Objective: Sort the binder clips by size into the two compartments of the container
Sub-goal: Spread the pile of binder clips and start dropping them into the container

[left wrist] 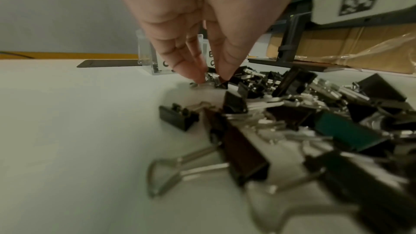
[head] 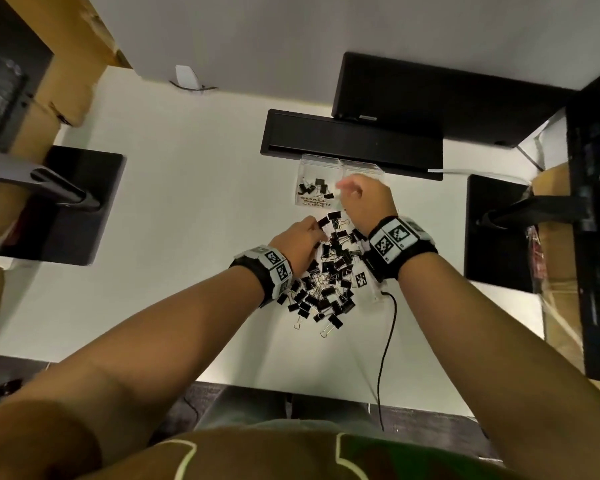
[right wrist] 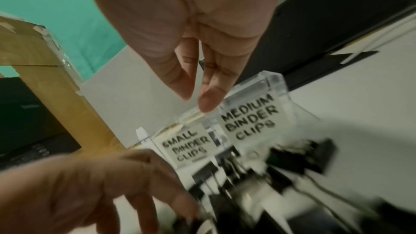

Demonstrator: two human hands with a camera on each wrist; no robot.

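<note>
A heap of black binder clips (head: 326, 271) in two sizes lies mid-table. Behind it stands a clear two-compartment container (head: 340, 161). Its left compartment (head: 314, 187) is labelled SMALL BINDER CLIPS (right wrist: 186, 147) and holds several small clips. The right one (head: 361, 168) is labelled MEDIUM BINDER CLIPS (right wrist: 249, 116), and its contents are hidden by my hand. My left hand (head: 305, 233) is at the heap's far left edge, thumb and finger pinching a small clip (left wrist: 213, 80) on the table. My right hand (right wrist: 198, 99) hovers over the container with straight fingers and nothing visible in them.
A black bar-shaped base (head: 350, 140) sits right behind the container. Black stand plates flank the work area at left (head: 66, 202) and right (head: 496, 230). A black cable (head: 387, 341) runs from my right wrist toward the table's near edge. Cardboard boxes line both sides.
</note>
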